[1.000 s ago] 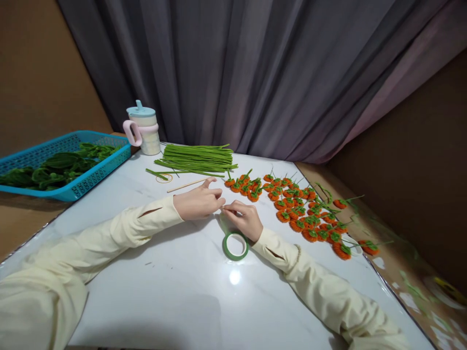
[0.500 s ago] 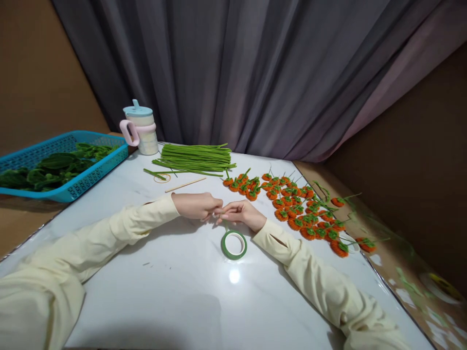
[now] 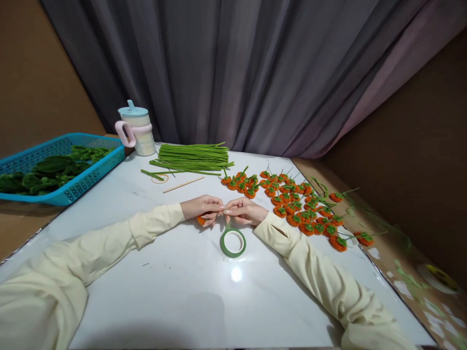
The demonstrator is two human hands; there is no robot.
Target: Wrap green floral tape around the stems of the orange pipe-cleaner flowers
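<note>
My left hand (image 3: 204, 208) is closed, its fingertips pinched together at the middle of the table. Below its fingers shows part of a small orange craft fruit (image 3: 201, 220), mostly covered by the hand. Almost touching it, my right hand (image 3: 245, 211) pinches the free end of green floral tape. That strip runs down to the roll of green tape (image 3: 233, 243), which has a white core and sits just below the hands. The thin piece between the two sets of fingertips is too small to make out.
Many orange craft fruits with green tops (image 3: 292, 204) cover the right side. Behind lie green fuzzy stems (image 3: 193, 158), a wooden stick (image 3: 183, 184) and a rubber band (image 3: 159, 179). A lidded cup (image 3: 140, 131) and a blue basket (image 3: 73, 187) of green leaves stand left.
My left hand has turned and its fingers have opened out from a tighter fist, so the orange fruit under it now shows. My right hand stays pinched in nearly the same place.
</note>
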